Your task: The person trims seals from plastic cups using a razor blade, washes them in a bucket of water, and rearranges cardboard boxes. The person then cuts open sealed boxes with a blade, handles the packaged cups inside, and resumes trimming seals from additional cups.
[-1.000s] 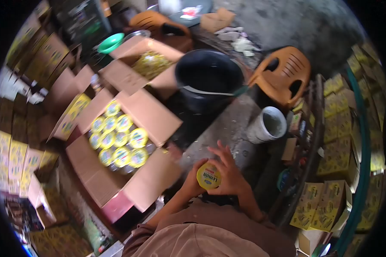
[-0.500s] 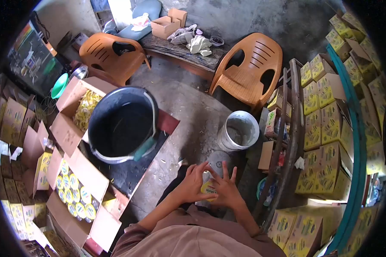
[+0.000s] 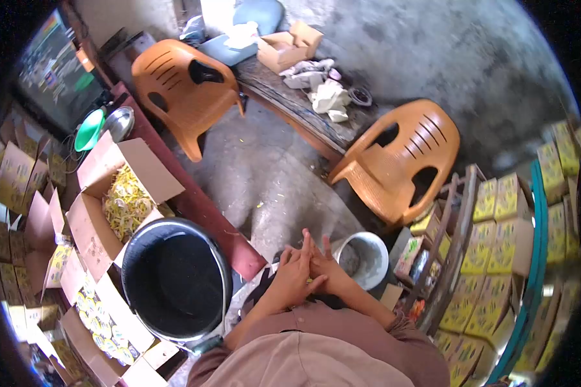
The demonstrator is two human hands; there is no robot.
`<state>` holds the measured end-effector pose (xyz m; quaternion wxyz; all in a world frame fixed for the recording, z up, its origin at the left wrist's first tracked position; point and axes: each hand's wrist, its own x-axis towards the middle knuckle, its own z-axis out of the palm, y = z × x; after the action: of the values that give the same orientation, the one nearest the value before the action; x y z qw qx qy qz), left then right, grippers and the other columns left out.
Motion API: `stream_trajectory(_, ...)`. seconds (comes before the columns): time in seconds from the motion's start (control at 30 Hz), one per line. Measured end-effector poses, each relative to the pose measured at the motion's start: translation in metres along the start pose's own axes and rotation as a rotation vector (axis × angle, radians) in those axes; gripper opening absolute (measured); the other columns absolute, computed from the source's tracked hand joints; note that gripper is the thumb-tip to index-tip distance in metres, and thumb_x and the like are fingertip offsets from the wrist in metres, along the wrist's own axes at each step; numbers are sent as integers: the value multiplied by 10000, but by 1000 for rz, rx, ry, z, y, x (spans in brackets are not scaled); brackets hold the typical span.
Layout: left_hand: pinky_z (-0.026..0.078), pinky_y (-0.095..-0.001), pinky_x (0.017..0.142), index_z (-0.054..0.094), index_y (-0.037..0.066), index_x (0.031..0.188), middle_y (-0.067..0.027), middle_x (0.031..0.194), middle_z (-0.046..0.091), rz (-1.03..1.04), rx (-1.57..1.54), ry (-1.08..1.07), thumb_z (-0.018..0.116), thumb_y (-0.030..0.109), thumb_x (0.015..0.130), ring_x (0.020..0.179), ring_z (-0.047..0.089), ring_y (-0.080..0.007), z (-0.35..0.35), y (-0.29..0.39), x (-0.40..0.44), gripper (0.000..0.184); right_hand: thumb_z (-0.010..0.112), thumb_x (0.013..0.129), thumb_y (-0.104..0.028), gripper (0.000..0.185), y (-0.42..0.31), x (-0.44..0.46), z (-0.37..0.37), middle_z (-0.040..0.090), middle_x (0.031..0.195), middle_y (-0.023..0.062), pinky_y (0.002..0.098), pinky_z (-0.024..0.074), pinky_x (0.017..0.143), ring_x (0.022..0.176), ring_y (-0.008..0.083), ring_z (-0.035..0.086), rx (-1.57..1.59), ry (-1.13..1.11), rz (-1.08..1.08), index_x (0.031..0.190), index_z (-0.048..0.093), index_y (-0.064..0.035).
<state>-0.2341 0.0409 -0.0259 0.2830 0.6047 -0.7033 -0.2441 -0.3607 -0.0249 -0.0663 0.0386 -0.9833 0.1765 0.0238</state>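
My left hand [image 3: 290, 278] and my right hand [image 3: 329, 271] meet in front of my body, low in the middle of the view. Their fingers overlap, several of them stretched forward. A small yellow edge of the round-lidded cup [image 3: 310, 280] shows between the palms; the rest of it is hidden by the hands. Left of them stands a large black bucket [image 3: 174, 280] with a wire handle. Beside the bucket, an open carton [image 3: 124, 297] holds several yellow-lidded cups [image 3: 97, 316]. Behind my right hand is a whitish bucket [image 3: 376, 261].
Another open carton [image 3: 97, 226] holds yellow strips [image 3: 128, 203]. Two orange chairs [image 3: 187, 97] [image 3: 403, 161] stand by a low bench [image 3: 271, 87] bearing a small box and cloths. Yellow cartons [image 3: 478, 309] are stacked at the right behind a rail. A green bowl [image 3: 89, 131] is at the left.
The view has swung, bringing the bench and both chairs further into sight. My hands have closed together over the cup, whose printed lid was visible earlier and is now mostly covered.
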Motion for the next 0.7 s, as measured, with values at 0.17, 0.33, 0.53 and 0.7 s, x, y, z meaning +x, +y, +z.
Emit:
stream_trajectory(0.17,302,-422,947,43,-74,1343,-145,1098,551,-186,53,244,651,285,741,1057,498,-278,-22,-41,41,928,586,685,-371,741,56,83,-26,147,1449,29,625,-87,981,1322,389,-69,32,-154,-152,1348,299,-208)
stream_trajectory(0.33,426,-347,823,134,-7,1361,-17,846,658,-394,-213,567,697,217,707,846,600,-253,-62,-80,102,891,745,518,-383,815,120,175,-41,152,1435,66,659,-1,973,1312,417,-57,126,-148,-344,1254,442,-205)
stream_trajectory(0.53,408,-353,878,106,38,1377,-100,1010,603,-717,-266,842,579,197,804,976,544,-308,-91,-131,155,760,787,381,-345,728,198,280,-88,283,1372,108,643,12,984,1310,424,31,232,-174,-572,1017,558,-77)
stream_trajectory(0.7,235,-393,1031,-42,11,1370,-269,1356,243,-668,-245,972,541,144,759,1246,271,-389,-100,-147,167,855,786,396,-338,707,207,363,-138,291,1360,105,621,-21,997,1319,393,51,420,-132,-810,1002,546,-65)
